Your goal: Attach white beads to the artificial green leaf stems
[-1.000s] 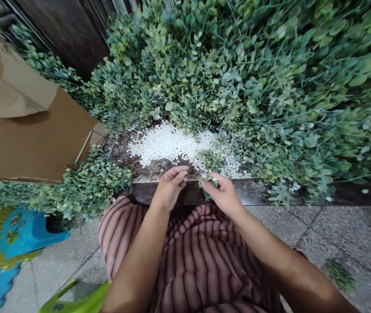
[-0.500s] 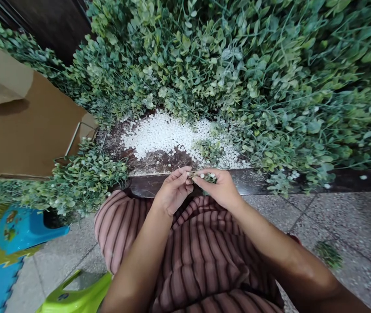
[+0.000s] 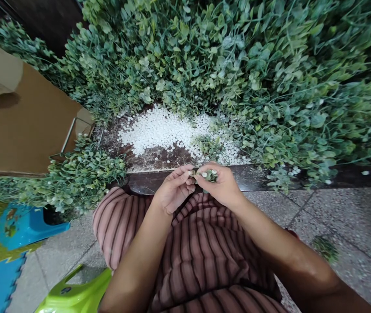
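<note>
My right hand (image 3: 221, 184) is closed in a pinch on a small artificial leaf sprig (image 3: 210, 176), with a few white bits showing among its leaves. Thumb and fingers of my left hand (image 3: 175, 188) pinch together at the sprig's stem end, on something small and pale that the fingertips mostly hide. Both hands meet above the front edge of a dark wooden surface (image 3: 149, 181). Just beyond them lies a spread of small white bead-like pieces (image 3: 162, 130). A loose green sprig (image 3: 208, 145) rests among these pieces.
A large heap of artificial greenery (image 3: 205, 61) fills the back and right. At left stand a cardboard box (image 3: 25, 126) and another leafy bunch (image 3: 81, 178). A blue stool (image 3: 25, 228) and green stool (image 3: 74, 293) are lower left. One sprig (image 3: 325, 248) lies on the tiled floor.
Both hands stay together at the sprig, with only slight finger movement. The whole view has shifted a little; the white pieces look unchanged.
</note>
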Demonstrator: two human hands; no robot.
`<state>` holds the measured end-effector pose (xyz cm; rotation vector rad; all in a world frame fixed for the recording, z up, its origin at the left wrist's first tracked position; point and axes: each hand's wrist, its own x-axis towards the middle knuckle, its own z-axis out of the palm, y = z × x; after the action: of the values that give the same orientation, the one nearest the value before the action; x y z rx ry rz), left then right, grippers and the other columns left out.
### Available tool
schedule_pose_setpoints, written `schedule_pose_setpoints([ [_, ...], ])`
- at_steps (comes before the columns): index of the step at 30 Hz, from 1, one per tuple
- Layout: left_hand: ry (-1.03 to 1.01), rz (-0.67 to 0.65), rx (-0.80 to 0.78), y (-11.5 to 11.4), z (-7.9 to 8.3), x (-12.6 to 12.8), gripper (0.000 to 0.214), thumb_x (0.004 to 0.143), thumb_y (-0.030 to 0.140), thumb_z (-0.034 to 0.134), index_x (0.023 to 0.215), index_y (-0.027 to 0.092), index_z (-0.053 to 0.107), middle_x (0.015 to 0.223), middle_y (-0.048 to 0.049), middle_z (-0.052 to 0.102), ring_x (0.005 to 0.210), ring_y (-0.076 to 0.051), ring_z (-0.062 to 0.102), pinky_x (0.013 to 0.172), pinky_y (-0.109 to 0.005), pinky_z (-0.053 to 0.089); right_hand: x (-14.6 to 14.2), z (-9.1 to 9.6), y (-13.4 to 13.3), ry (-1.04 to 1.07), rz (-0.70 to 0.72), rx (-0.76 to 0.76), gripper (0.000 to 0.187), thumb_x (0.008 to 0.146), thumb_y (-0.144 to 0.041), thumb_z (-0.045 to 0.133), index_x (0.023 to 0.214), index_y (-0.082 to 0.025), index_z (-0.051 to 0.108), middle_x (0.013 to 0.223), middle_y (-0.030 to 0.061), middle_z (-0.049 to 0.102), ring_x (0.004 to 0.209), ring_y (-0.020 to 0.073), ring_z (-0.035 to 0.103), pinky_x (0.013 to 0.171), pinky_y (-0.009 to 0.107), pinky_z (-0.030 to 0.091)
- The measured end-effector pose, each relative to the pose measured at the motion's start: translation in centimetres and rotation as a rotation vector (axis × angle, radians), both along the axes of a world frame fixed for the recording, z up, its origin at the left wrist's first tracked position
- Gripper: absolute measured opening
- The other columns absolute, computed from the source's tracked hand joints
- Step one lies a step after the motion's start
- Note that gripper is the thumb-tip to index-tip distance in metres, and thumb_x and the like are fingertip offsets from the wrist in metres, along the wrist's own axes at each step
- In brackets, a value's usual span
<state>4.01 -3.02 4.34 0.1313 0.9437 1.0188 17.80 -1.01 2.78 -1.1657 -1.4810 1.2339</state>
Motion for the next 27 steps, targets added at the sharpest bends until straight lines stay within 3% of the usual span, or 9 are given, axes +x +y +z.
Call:
schedule_pose_setpoints([
  [5,0.005,-0.043,0.011,-0.08,-0.25,-0.22,0.02,0.056,0.014,0.075,0.074,0.015,0.066,0.056,0.0039,0.052,0.051,-0.003,0.044,0.053,-0.017,0.037,0.02,0.15,-0.19,-0.019,-0.003,0.011,0.005,0.066,-0.021,0.057,0.062,-0.02,0.057,0.065,0.0015,0.058,0.067,0.0161,0.054,0.069,0.03,0.043],
  [13,0.019,-0.08,0.008,-0.16,-0.65,-0.29,0.022,0.055,0.016,0.077,0.075,0.014,0.067,0.057,0.0025,0.055,0.053,-0.003,0.047,0.054,-0.016,0.039,0.21,0.39,-0.33,0.004,0.028,-0.141,0.009,0.066,-0.026,0.055,0.06,-0.02,0.052,0.062,-0.0006,0.056,0.062,0.0136,0.052,0.065,0.026,0.042],
  [27,0.031,-0.093,-0.002,-0.08,-0.93,-0.2,0.02,0.057,0.015,0.076,0.074,0.013,0.067,0.055,0.0021,0.055,0.053,-0.003,0.049,0.055,-0.016,0.04,0.68,0.43,-0.04,-0.035,0.096,-0.122,0.005,0.065,-0.02,0.055,0.06,-0.019,0.055,0.063,-0.0006,0.06,0.064,0.0134,0.056,0.066,0.026,0.044],
])
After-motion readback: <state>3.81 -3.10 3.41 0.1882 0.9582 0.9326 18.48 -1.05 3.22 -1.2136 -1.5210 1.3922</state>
